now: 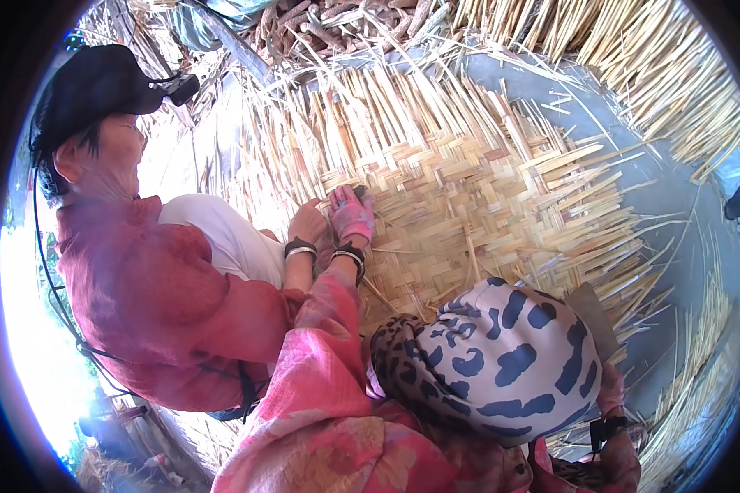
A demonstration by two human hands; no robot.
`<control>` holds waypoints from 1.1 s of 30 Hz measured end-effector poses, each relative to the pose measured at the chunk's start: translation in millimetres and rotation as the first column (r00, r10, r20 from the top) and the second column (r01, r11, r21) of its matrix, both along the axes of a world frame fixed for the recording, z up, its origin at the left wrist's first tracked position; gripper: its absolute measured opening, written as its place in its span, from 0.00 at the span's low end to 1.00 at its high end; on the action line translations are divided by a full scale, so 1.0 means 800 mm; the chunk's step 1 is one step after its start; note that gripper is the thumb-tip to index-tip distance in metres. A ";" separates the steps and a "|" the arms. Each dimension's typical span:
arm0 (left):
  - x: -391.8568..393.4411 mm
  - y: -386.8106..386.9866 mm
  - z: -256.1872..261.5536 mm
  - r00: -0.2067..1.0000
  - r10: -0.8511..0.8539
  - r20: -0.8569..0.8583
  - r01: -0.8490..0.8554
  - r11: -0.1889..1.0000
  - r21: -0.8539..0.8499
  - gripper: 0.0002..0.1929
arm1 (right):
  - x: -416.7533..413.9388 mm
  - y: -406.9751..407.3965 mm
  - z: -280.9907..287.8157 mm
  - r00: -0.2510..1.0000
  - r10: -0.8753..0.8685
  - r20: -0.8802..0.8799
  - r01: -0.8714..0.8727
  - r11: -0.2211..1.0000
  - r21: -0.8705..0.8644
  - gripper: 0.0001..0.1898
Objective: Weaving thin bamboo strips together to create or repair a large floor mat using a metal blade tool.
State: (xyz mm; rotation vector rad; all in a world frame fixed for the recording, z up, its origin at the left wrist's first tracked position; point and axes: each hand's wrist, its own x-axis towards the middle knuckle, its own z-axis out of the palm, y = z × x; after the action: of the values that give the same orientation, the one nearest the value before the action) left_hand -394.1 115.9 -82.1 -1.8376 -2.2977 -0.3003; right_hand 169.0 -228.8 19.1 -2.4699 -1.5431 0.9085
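My left hand (pixel 353 215), in a pink glove, lies with outstretched fingers on the left part of a woven mat of split reed or cane (pixel 462 203). A small dark object (pixel 359 191), too unclear to name, is by its fingertips. My gloved right hand (pixel 612 391) is low at the right, partly hidden behind a rounded dark-spotted cloth (pixel 505 363) that seems to cover my knee. From that hand rises a flat grey-brown blade (pixel 594 314), its handle out of sight. Loose strip ends fan out from the mat's top and right edges.
Close on my left sits a co-worker (pixel 166 308) in red, whose hand (pixel 308 223) rests on the mat beside mine. Cut stalks (pixel 672 68) are heaped at the top right. Corn cobs (pixel 345 28) lie piled beyond the mat, near a pole (pixel 234 46). Grey ground (pixel 647 166) borders the strips.
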 end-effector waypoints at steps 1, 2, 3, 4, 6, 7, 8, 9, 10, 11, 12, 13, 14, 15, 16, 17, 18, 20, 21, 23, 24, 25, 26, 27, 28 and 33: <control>-0.001 -0.003 -0.001 0.996 -0.043 0.080 0.046 0.999 -0.030 0.28 | -0.003 0.002 0.006 0.992 -0.008 0.128 0.008 1.000 -0.001 0.19; -0.002 -0.006 -0.001 1.000 -0.006 0.023 0.006 1.000 0.018 0.28 | -0.006 0.005 0.011 0.999 0.022 0.050 -0.022 1.000 0.006 0.19; -0.003 -0.008 0.002 0.994 0.001 0.107 -0.007 0.999 0.053 0.28 | -0.008 0.007 0.017 0.997 0.035 0.066 -0.035 0.999 -0.007 0.19; -0.003 -0.009 0.006 0.978 0.015 0.210 -0.015 1.000 -0.002 0.28 | -0.011 0.010 0.021 0.986 0.020 0.164 -0.016 1.000 -0.025 0.19; 0.000 -0.005 0.016 0.984 0.058 0.167 -0.047 0.997 -0.068 0.28 | -0.016 0.015 0.028 0.993 0.043 0.113 -0.038 0.998 -0.051 0.19; 0.002 -0.002 0.022 0.980 0.071 0.184 -0.021 0.966 -0.256 0.28 | -0.019 0.017 0.030 0.975 0.025 0.221 -0.007 0.997 -0.079 0.19; 0.005 -0.001 0.027 0.985 0.115 0.126 -0.086 0.973 -0.213 0.28 | -0.021 0.019 0.033 0.990 0.049 0.134 -0.039 0.996 -0.077 0.19; 0.008 0.001 0.031 0.976 0.181 0.123 -0.143 0.952 -0.270 0.28 | -0.023 0.021 0.034 0.991 0.050 0.123 -0.043 0.997 -0.061 0.19; 0.011 0.001 0.034 0.965 0.184 0.186 -0.122 0.945 -0.304 0.28 | -0.024 0.022 0.035 0.980 0.019 0.197 -0.012 0.999 -0.039 0.18; 0.014 -0.001 0.036 0.963 0.237 0.128 -0.187 0.931 -0.313 0.28 | -0.025 0.024 0.036 0.992 0.041 0.121 -0.037 0.999 -0.030 0.18; 0.017 -0.005 0.037 0.973 0.153 0.172 -0.117 0.973 -0.200 0.26 | -0.025 0.025 0.037 0.990 0.049 0.131 -0.043 0.998 -0.046 0.18; 0.019 -0.008 0.037 0.972 0.070 0.225 -0.042 0.991 -0.127 0.24 | -0.025 0.025 0.037 0.975 0.034 0.220 -0.017 0.997 -0.081 0.18; 0.020 -0.008 0.038 0.988 0.033 0.151 -0.026 0.999 -0.047 0.24 | -0.025 0.025 0.038 0.988 0.061 0.142 -0.051 0.996 -0.074 0.18; 0.021 -0.009 0.039 0.992 0.025 0.122 -0.028 0.999 0.028 0.24 | -0.024 0.024 0.038 0.988 0.044 0.150 -0.031 0.996 -0.088 0.18; 0.021 -0.007 0.041 0.985 0.089 0.146 -0.079 0.994 -0.072 0.24 | -0.023 0.023 0.038 0.970 0.012 0.242 0.015 0.994 -0.110 0.18; 0.021 -0.004 0.044 0.968 0.123 0.220 -0.072 0.972 -0.225 0.24 | -0.022 0.022 0.037 0.987 0.026 0.159 -0.009 0.995 -0.103 0.18; 0.021 0.001 0.047 0.966 0.158 0.206 -0.097 0.956 -0.277 0.23 | -0.022 0.021 0.034 0.989 0.022 0.147 -0.008 0.995 -0.097 0.18; 0.021 0.009 0.053 0.960 0.242 0.139 -0.191 0.933 -0.305 0.23 | -0.019 0.018 0.028 0.991 0.023 0.133 -0.011 0.996 -0.091 0.18; 0.021 0.012 0.056 0.947 0.227 0.226 -0.126 0.913 -0.387 0.23 | -0.018 0.016 0.024 0.992 0.031 0.118 -0.021 0.997 -0.079 0.18; 0.021 0.013 0.059 0.952 0.277 0.133 -0.214 0.908 -0.360 0.23 | -0.014 0.013 0.015 0.993 0.040 0.107 -0.034 0.998 -0.058 0.18; 0.021 0.015 0.061 0.954 0.250 0.164 -0.165 0.898 -0.408 0.24 | -0.012 0.012 0.012 0.988 0.059 0.145 -0.051 0.997 -0.059 0.18; 0.021 0.017 0.062 0.955 0.277 0.106 -0.223 0.906 -0.360 0.24 | -0.011 0.011 0.010 0.964 0.056 0.261 -0.037 0.996 -0.077 0.18; 0.020 0.020 0.064 0.953 0.270 0.138 -0.198 0.900 -0.388 0.24 | -0.011 0.011 0.009 0.980 0.083 0.180 -0.071 0.995 -0.068 0.18; 0.019 0.021 0.066 0.946 0.248 0.207 -0.135 0.885 -0.446 0.25 | -0.010 0.011 0.009 0.986 0.074 0.149 -0.067 0.996 -0.051 0.18; 0.021 0.026 0.068 0.959 0.255 0.127 -0.171 0.871 -0.461 0.26 | -0.011 0.012 0.010 0.979 0.035 0.199 -0.026 0.998 -0.049 0.18; 0.075 0.041 0.083 0.943 0.278 0.183 -0.244 0.952 -0.187 0.25 | -0.023 0.020 0.032 0.977 0.093 0.190 -0.083 0.995 -0.063 0.17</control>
State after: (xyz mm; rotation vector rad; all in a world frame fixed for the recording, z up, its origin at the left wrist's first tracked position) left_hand -333.9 149.1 -15.5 -1.6048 -2.7485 -0.2834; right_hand 150.2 -212.9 44.9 -2.6149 -1.7217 0.7509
